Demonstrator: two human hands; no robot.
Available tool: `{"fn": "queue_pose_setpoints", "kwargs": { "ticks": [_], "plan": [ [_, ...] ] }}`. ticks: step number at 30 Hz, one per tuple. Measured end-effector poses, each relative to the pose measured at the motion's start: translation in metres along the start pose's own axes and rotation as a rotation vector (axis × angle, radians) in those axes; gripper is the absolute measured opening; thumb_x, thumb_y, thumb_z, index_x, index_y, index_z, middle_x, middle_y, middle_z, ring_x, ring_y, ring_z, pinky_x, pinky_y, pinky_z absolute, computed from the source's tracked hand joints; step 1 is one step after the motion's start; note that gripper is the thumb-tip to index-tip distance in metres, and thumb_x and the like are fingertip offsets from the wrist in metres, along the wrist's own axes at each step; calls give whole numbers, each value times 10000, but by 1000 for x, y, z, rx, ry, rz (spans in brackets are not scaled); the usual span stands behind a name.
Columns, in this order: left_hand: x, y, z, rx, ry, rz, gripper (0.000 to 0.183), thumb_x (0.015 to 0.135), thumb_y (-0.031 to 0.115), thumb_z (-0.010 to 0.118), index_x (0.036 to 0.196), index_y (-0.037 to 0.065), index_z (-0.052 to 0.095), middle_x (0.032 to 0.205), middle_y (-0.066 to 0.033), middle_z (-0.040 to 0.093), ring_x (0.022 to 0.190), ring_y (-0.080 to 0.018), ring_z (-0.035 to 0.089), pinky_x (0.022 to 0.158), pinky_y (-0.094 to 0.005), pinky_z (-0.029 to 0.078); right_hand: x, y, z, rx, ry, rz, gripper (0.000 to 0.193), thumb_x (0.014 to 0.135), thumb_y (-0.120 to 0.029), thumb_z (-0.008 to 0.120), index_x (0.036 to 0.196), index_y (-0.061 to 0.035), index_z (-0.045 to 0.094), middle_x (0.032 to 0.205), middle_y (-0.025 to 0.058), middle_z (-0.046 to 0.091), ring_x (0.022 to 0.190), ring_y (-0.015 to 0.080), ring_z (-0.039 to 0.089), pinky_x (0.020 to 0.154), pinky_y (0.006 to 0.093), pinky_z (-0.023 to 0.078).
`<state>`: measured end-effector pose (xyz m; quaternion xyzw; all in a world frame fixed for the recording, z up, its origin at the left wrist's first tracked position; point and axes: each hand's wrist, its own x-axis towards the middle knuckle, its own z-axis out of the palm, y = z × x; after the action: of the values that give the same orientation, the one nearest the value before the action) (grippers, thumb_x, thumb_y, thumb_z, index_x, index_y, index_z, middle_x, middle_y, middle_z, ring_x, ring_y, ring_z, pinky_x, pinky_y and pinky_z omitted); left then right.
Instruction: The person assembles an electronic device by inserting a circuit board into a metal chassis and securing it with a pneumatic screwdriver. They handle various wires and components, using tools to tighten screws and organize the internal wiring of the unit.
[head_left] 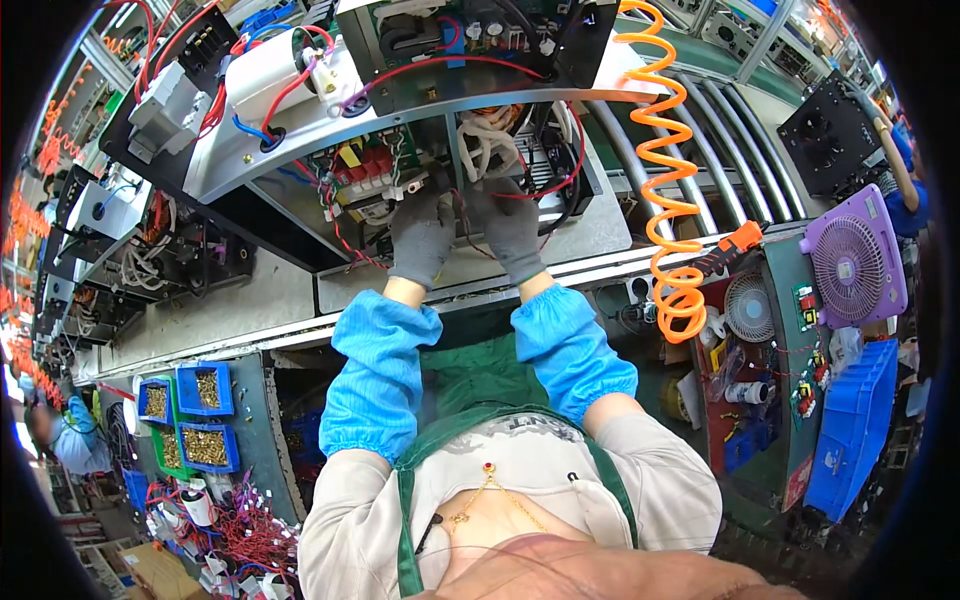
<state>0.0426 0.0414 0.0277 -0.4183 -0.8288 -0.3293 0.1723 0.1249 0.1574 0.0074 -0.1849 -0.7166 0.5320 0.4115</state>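
Observation:
My left hand (420, 238), in a grey glove, reaches into an open metal chassis (330, 235) beside a circuit board (362, 170) with red, white and yellow parts. Its fingers are closed at the board's near edge; what they hold is hidden. Just to the right, my right hand (508, 232), also gloved, is closed below a bundle of white cables (487, 145). A red wire (560, 187) runs past its fingertips, and I cannot make out what is in them. Thin dark and red wires hang between the hands. A white cylinder (268, 75) sits on the chassis's upper panel.
An orange coiled hose (665, 170) hangs to the right, before metal rollers (730, 150). Blue bins of brass fasteners (207, 447) stand lower left, near bundled wires (250, 540). A purple fan (850, 255) stands right. Another person's arm (900, 170) touches a black panel (830, 135).

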Motion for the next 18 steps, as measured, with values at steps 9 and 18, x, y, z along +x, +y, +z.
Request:
{"fn": "queue_pose_setpoints", "kwargs": {
  "ticks": [9,18],
  "plan": [
    [1,-13,-2,105,-241,78,256,826,169,543,1039,39,597,957,-191,613,883,-375,573,786,-454,465,12,-6,-7,127,66,12,198,890,-170,601,1009,-13,608,892,66,660,802,112,617,702,261,494],
    [3,-14,15,-89,45,-17,208,831,204,546,954,52,619,870,-193,618,815,-382,579,716,-477,466,20,12,-16,245,86,73,276,914,-161,535,1119,24,556,902,93,659,730,132,621,659,248,499]
  ]
}}
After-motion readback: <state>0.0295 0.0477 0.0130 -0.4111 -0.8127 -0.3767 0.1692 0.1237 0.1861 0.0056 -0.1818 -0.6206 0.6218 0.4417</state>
